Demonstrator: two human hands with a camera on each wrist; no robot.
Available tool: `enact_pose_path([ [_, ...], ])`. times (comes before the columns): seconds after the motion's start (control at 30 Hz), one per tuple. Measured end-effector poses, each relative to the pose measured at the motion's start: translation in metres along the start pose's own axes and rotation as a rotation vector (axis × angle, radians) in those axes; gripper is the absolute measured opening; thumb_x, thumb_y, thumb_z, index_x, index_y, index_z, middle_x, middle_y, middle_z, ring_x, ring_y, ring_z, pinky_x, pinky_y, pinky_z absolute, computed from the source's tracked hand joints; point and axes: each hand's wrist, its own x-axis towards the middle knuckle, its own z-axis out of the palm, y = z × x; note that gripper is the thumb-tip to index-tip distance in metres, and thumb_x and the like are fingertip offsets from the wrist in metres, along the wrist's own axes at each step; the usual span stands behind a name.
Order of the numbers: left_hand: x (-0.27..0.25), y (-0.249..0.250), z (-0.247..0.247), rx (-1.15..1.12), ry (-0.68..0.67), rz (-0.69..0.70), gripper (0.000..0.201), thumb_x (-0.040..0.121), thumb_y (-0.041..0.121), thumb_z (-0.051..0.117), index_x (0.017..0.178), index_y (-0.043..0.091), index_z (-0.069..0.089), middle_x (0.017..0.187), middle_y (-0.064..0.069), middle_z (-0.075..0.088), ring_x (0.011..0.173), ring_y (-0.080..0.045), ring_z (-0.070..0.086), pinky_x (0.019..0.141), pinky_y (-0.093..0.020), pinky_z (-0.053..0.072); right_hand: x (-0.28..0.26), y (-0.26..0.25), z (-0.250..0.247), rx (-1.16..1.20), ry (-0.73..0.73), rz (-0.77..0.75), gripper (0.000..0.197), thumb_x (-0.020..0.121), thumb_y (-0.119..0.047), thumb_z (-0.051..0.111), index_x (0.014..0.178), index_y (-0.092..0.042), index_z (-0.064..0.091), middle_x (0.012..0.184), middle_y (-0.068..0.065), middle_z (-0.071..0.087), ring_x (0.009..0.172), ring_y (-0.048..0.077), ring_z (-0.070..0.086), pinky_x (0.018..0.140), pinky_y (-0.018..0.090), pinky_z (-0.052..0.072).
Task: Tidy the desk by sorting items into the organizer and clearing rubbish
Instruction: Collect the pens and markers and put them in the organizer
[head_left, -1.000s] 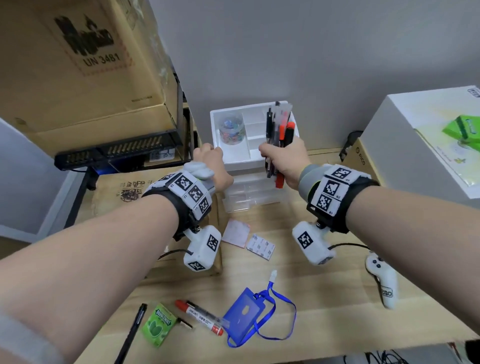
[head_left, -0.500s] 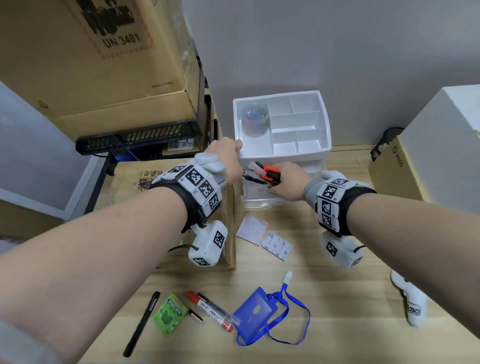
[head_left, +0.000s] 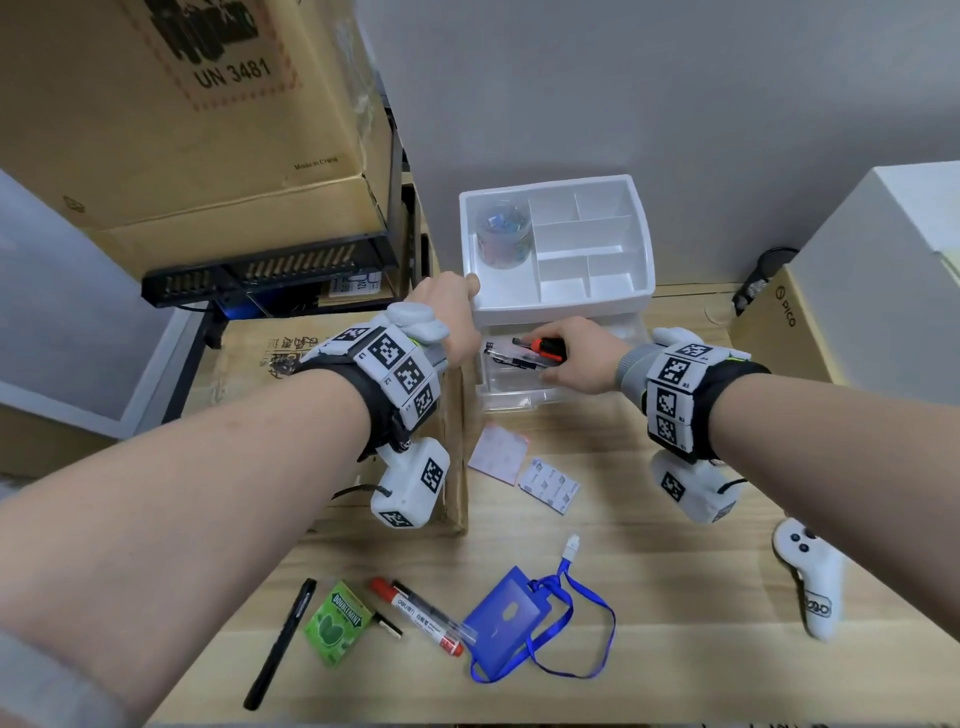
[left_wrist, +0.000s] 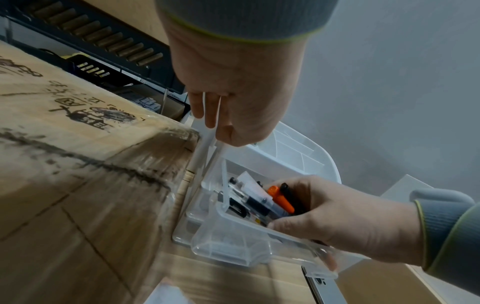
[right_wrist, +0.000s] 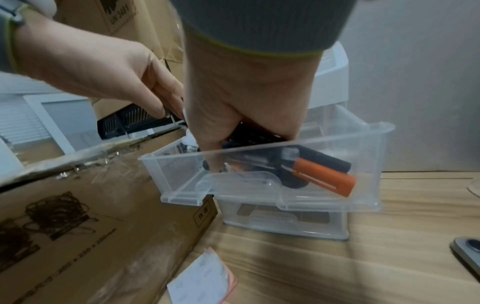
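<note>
Now, black and orange pens (right_wrist: 306, 172), clear drawer (right_wrist: 337, 197), right hand (head_left: 582, 358) gripping.

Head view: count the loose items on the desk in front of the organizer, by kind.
Pens/markers: 2 (black pen, red marker)
Gum pack: 1
Badge holder with lanyard: 1
Paper sheets: 2 (pink sheet, white sheet)
Controller: 1
Black stub by the gum: unclear, not counted
Total: 7

A left hand (left_wrist: 233, 98) grips the white organizer's (left_wrist: 306, 156) corner while a right hand (left_wrist: 345, 222) holds a bundle of pens (left_wrist: 270, 202) inside its open clear drawer (left_wrist: 233, 246), beside a cardboard box (left_wrist: 78, 154).
</note>
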Motion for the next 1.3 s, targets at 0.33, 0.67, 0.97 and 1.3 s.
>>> enact_pose_path([
  [0.33,-0.003,0.002,0.0,0.083,-0.057,-0.025,0.056,0.083,0.013,0.061,0.136,0.016,0.045,0.103,-0.01,0.065,0.085,-0.025,0.053,0.07,-0.035,0.049,-0.021,-0.001,0.003,0.052,0.15,0.032,0.046,0.086,-0.019,0.065,0.131,-0.022,0.061,0.132,0.001,0.062,0.121,0.02,0.057,0.104,0.035,0.047],
  [0.67,-0.027,0.003,0.0,0.073,-0.016,-0.018,0.036,0.086,0.019,0.053,0.121,0.017,0.061,0.112,-0.01,0.063,0.109,-0.031,0.052,0.088,-0.041,0.049,-0.042,-0.008,0.007,-0.076,0.09,0.011,0.032,0.09,-0.029,0.05,0.114,-0.022,0.071,0.115,0.0,0.069,0.103,0.022,0.063,0.093,0.04,0.052],
  [0.97,-0.074,-0.004,0.0,-0.068,0.158,0.154,0.024,0.083,0.015,0.054,0.102,0.017,0.07,0.103,-0.003,0.062,0.104,-0.025,0.053,0.088,-0.037,0.048,-0.067,-0.03,0.025,-0.037,0.231,-0.099,0.008,0.084,-0.023,0.06,0.082,-0.02,0.067,0.074,-0.007,0.065,0.071,0.014,0.059,0.062,0.024,0.043],
  [1.3,-0.17,-0.001,-0.004,0.0,-0.272,0.523,0.018,0.077,0.022,0.062,0.067,0.007,0.065,0.057,0.0,0.054,0.054,-0.019,0.045,0.048,-0.023,0.033,-0.083,-0.048,0.104,-0.312,-0.79,0.195,0.006,0.086,-0.012,0.061,0.081,-0.01,0.06,0.079,0.008,0.073,0.066,0.023,0.064,0.053,0.023,0.047],
])
